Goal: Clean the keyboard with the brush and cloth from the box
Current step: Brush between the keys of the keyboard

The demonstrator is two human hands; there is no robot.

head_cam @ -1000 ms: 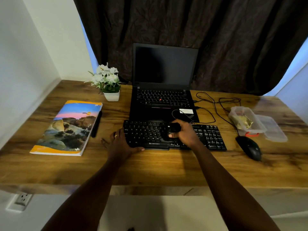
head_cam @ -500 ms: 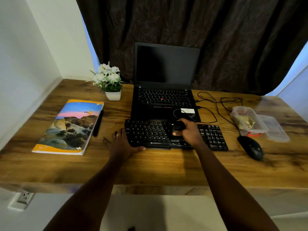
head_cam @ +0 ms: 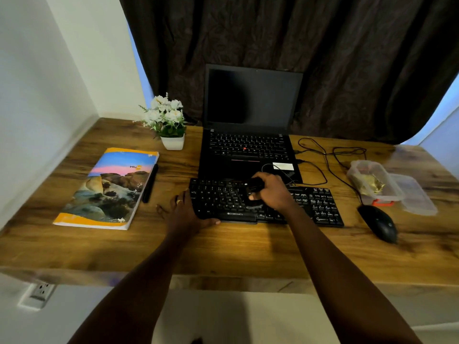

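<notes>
My right hand (head_cam: 273, 194) has carried the brush (head_cam: 255, 186) slightly leftward along the keyboard (head_cam: 315, 207), and it is now over the middle keys. The fingers are clenched round the brush, presumably to sweep between the keys. My left hand (head_cam: 185, 212) lies flat with its fingers released at the keyboard's left corner on the counter (head_cam: 248, 244), apparently steadying it. The cloth (head_cam: 370, 183) sits in the box (head_cam: 357, 170), well to the right.

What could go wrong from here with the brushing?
The brush in the right hand works close to the loose cable by the laptop; a stroke might snag it. Swept dust could land on the laptop. The left hand holds only one end of the keyboard, which may pivot.
</notes>
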